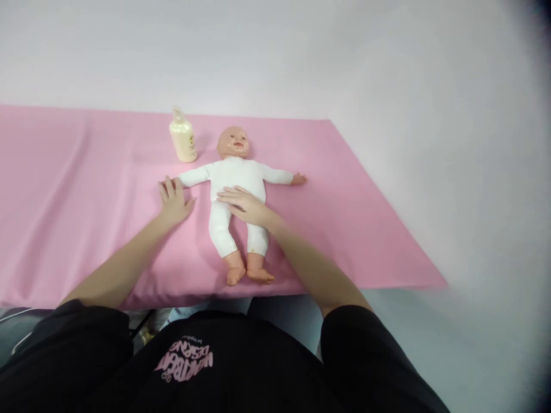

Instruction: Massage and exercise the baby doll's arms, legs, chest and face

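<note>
A baby doll (236, 172) with a white cloth body lies face up on a pink cloth, head away from me and arms stretched out to the sides. My right hand (245, 205) rests flat across its lower belly, fingers extended and pointing left. Beside the doll, my left hand (174, 202) lies on the cloth with its fingers spread, the fingertips at the doll's hand on the left side and partly covering it. Neither hand grips anything. Just beyond my left hand stands a cream pump bottle (184, 140), upright, left of the doll's head.
The pink cloth (86, 201) covers the table, with soft folds on the left. Its right edge slants toward me, and the near edge is close to my body. Behind the table is a pale wall (258, 57). Some cables (19, 314) show below at the left.
</note>
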Demonstrator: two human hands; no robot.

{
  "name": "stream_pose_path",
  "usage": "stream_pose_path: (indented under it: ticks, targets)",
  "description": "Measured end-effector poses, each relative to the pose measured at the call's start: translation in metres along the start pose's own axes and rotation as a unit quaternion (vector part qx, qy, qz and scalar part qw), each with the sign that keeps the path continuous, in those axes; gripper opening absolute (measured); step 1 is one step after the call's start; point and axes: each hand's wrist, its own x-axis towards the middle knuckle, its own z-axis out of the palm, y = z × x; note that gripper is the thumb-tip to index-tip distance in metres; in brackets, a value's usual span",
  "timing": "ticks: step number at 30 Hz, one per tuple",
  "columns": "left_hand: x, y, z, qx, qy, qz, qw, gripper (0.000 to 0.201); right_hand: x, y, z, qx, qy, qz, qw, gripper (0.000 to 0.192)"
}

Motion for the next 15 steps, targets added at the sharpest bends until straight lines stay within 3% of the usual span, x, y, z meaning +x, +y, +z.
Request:
stream_pose_path:
  ticks: [3,5,7,9,12,15]
  targets:
    - [-0.047,0.028,0.003,0.039,-0.129,0.047,0.990,0.088,-0.012,0.007,-0.002,0.031,0.009,-0.001,0.999,0.056]
    - [-0.073,0.043,0.000,0.044,-0.202,0.123,0.971,0.082,-0.016,0.011,-0.002,0.044,0.021,-0.001,0.999,0.059]
    - [-0.089,0.054,-0.005,-0.014,-0.272,0.234,0.933,0.076,-0.017,0.015,0.000,0.048,0.030,-0.005,0.998,0.061]
    - [-0.096,0.062,-0.010,-0.120,-0.320,0.294,0.892,0.066,-0.017,0.016,0.001,0.050,0.036,-0.011,0.998,0.065]
    - [-0.097,0.067,-0.013,-0.344,-0.366,0.249,0.828,0.066,-0.019,0.015,0.001,0.052,0.051,-0.013,0.997,0.062]
    - [-0.099,0.067,-0.013,-0.554,-0.399,0.123,0.720,0.065,-0.027,0.005,-0.002,0.045,0.073,-0.021,0.996,0.051]
